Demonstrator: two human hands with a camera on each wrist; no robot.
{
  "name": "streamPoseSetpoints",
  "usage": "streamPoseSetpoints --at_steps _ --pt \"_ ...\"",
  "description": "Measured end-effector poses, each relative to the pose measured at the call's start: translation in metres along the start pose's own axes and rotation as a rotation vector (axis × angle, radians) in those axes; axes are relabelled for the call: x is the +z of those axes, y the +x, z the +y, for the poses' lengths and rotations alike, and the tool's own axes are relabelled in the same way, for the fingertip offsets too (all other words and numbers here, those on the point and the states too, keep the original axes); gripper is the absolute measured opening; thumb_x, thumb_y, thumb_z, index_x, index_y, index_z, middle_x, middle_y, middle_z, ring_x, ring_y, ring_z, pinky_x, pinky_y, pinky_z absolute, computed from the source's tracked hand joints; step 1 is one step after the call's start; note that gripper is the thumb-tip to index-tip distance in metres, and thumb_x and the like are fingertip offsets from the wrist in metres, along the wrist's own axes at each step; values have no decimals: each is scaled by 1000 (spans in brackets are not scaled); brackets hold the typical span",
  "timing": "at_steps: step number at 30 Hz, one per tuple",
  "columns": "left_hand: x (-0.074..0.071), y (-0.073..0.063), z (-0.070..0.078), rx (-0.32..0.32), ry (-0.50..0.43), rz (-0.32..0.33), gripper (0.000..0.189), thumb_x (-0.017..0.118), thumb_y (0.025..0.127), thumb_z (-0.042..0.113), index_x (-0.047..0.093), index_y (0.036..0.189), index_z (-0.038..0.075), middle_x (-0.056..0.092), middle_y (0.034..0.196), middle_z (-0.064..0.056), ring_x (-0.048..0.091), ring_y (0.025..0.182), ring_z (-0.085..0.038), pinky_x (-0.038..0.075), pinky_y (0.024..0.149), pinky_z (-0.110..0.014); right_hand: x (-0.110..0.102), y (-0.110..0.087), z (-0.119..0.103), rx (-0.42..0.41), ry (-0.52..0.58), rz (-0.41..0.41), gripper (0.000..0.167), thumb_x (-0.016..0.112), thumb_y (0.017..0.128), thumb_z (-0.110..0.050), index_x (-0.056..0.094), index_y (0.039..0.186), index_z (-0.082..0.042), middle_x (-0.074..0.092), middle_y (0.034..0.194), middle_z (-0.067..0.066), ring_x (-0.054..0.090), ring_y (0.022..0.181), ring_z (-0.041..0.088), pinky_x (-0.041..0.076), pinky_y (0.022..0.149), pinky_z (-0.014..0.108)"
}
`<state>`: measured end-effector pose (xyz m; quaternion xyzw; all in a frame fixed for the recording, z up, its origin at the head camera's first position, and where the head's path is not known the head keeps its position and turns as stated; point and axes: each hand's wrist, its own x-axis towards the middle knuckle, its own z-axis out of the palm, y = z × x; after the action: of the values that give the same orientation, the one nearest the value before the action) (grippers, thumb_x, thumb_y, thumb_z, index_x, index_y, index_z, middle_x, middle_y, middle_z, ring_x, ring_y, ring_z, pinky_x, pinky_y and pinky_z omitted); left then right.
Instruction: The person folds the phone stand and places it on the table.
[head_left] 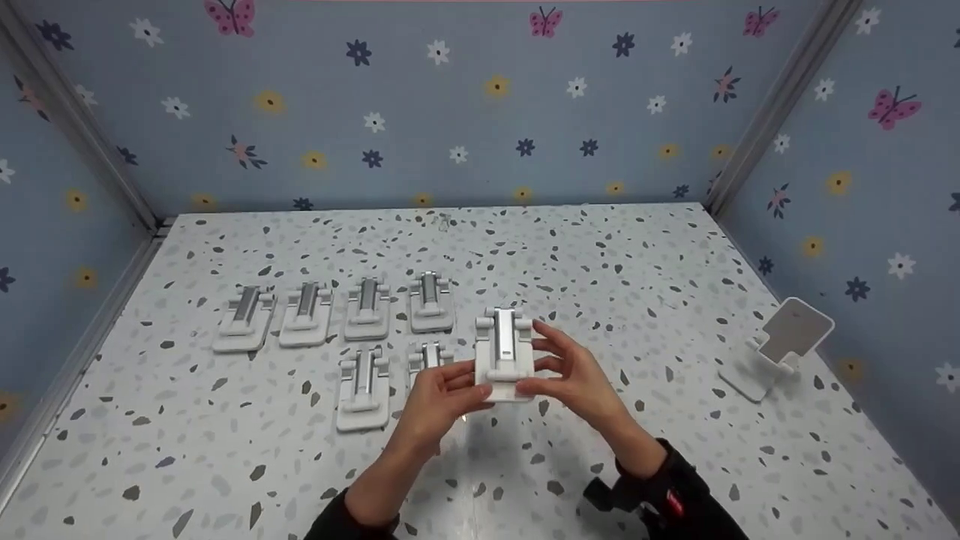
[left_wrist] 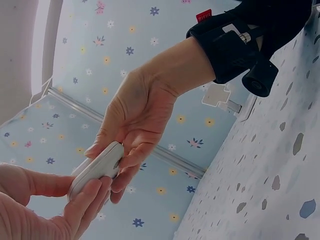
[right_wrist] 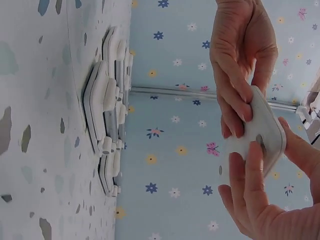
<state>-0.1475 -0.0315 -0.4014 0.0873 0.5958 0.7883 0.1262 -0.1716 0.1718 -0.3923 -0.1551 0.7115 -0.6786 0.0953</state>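
A folded white phone stand (head_left: 491, 349) with a silver arm is held up over the speckled table between both hands. My left hand (head_left: 433, 405) pinches its lower left edge, thumb in front and fingers behind. On the other side my right hand (head_left: 576, 379) grips the right edge the same way. From the right wrist view, fingers of both hands lie against the flat underside of the phone stand (right_wrist: 272, 130). The left wrist view shows the phone stand (left_wrist: 92, 170) edge-on, with thumbs and fingers on its two faces.
Several folded phone stands (head_left: 367, 300) lie in a row at the left. In front of them are another stand (head_left: 364, 397) and one (head_left: 431, 354) partly behind my left hand. An unfolded phone stand (head_left: 799, 330) stands far right. Patterned walls (head_left: 465, 105) enclose the table (head_left: 600, 255).
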Motion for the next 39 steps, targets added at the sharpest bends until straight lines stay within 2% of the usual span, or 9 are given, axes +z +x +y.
streamPoseSetpoints --at_steps 4,8,17,19,22,26,32,35,39 --pt "-14 -4 3 -35 24 42 47 56 83 -2 36 121 -21 51 112 -33 60 92 -30 52 76 -32 -20 -2 -4 -43 -150 45 70 67 78 -5 27 134 7 46 123 24 55 99 31 51 78 30" --pt "-33 -11 7 -48 55 121 46 55 82 -5 36 121 -20 49 113 -34 60 91 -31 52 76 -32 -52 -4 -9 -65 -281 168 57 64 80 -3 37 130 6 49 120 20 53 101 31 50 79 26" --pt "-79 -28 18 -110 165 348 43 52 82 -9 38 122 -17 49 115 -32 61 90 -27 52 75 -27 -144 -9 -29 0 -578 440 59 62 84 -22 38 128 7 47 122 22 47 109 31 42 79 11" --pt "-91 -33 20 -124 182 370 43 50 84 -9 36 123 -17 46 118 -33 60 90 -24 51 75 -26 -164 -14 -34 36 -640 515 62 60 85 -27 36 130 7 45 123 23 45 111 33 43 80 14" --pt "-113 -38 18 -148 203 396 45 48 86 -8 31 126 -18 40 123 -34 59 93 -20 50 77 -24 -190 -21 -39 106 -685 634 67 58 85 -32 32 132 7 40 128 24 39 116 36 41 91 30" --pt "-153 -39 -4 -191 217 425 50 50 88 -1 27 130 -15 35 129 -32 57 96 -16 50 78 -24 -222 -33 -43 239 -652 771 77 56 85 -39 20 138 2 22 140 22 23 126 36 23 104 44" --pt "-212 -35 -48 -205 228 449 55 51 88 5 24 134 -11 33 133 -27 57 98 -13 50 79 -25 -259 -48 -34 414 -465 978 86 58 81 -42 8 142 -10 -3 146 13 3 132 26 10 108 36" --pt "-223 -37 -51 -230 245 477 54 50 89 3 24 133 -12 33 132 -29 58 96 -14 51 77 -25 -272 -56 -26 475 -423 1037 88 59 81 -41 4 142 -12 -7 145 12 1 132 26 12 108 36" --pt "-222 -45 -40 -310 296 508 53 48 90 3 23 134 -11 32 132 -28 59 89 -7 51 75 -22 -283 -64 -18 536 -371 1037 95 60 79 -42 -4 142 -10 -10 145 14 -2 132 29 11 108 37"
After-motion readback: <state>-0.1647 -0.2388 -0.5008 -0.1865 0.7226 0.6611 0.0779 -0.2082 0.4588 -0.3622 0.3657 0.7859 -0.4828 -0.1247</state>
